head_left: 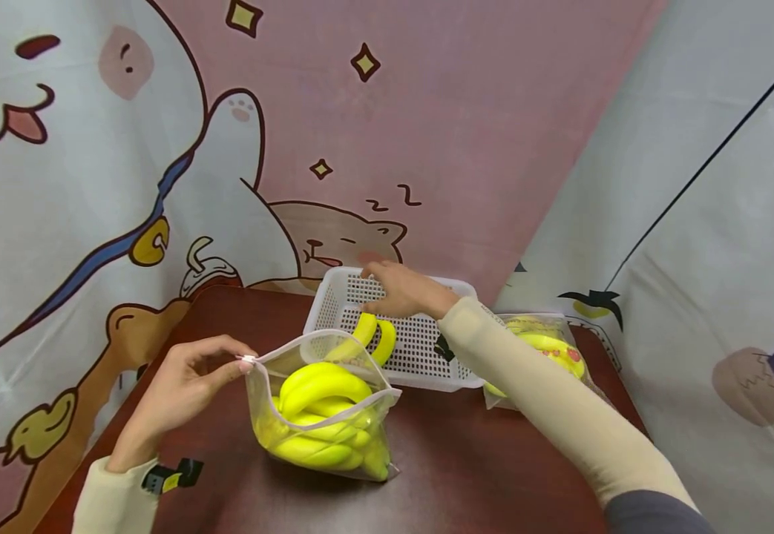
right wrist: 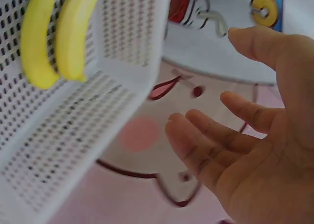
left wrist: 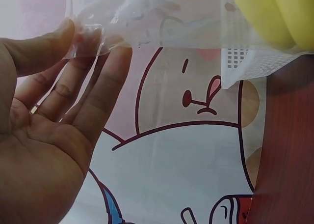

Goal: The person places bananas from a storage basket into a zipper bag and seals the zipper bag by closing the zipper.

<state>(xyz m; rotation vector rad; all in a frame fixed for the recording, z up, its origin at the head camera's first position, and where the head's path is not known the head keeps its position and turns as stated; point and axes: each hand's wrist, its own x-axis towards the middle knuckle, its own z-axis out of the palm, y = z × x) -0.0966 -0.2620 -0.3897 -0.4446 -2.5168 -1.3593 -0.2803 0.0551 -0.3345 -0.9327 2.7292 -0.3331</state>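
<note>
My left hand (head_left: 189, 378) pinches the upper left corner of a clear zip bag (head_left: 263, 419) between thumb and fingers. The bag stands with its mouth spread wide and holds several yellow bananas (head_left: 326, 386). In the left wrist view, the thumb and fingertips grip the plastic (left wrist: 162, 27) edge. My right hand (head_left: 400, 289) is over the far part of a white perforated basket (head_left: 420, 382), fingers apart and holding nothing. Two bananas lie in the basket, a left banana (right wrist: 37, 47) and a right banana (right wrist: 73, 37) in the right wrist view.
Behind my right forearm, another clear bag (head_left: 547, 319) with yellow contents and red marks lies on the dark red-brown table (head_left: 467, 475). A cartoon-printed cloth (head_left: 440, 133) hangs behind and along both sides of the table.
</note>
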